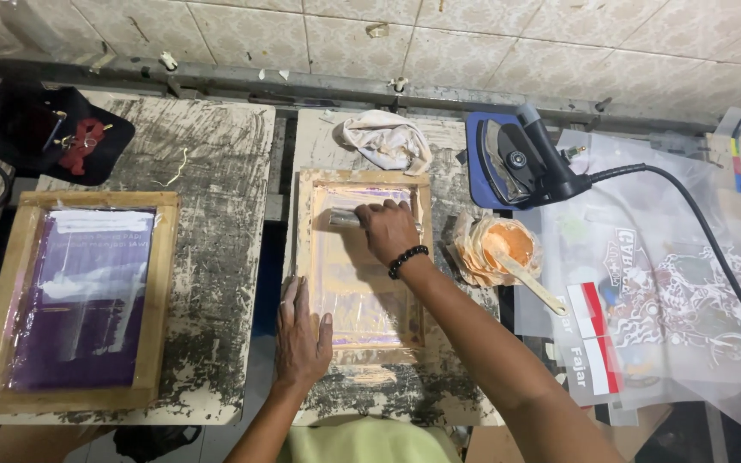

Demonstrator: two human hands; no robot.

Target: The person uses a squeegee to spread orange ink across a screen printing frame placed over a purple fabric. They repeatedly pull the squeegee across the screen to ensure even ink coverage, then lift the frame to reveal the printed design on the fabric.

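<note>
Fingers of the right hand (386, 230) close around a squeegee (346, 219) at the top of the middle wooden screen frame (304, 257) on the stained table (319, 141). Flat and open, the left hand (300, 330) presses the frame's lower left corner, gripping nothing. Beside it sits a tub of orange ink (508, 242).

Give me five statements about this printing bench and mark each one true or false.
1. The right hand grips a squeegee inside the middle wooden frame. True.
2. The left hand holds the iron. False: it lies flat on the frame's lower left corner.
3. A stick rests in the tub of orange paste. True.
4. The frame on the left has a green screen. False: purple.
5. The crumpled cloth lies beyond the middle frame. True.
</note>
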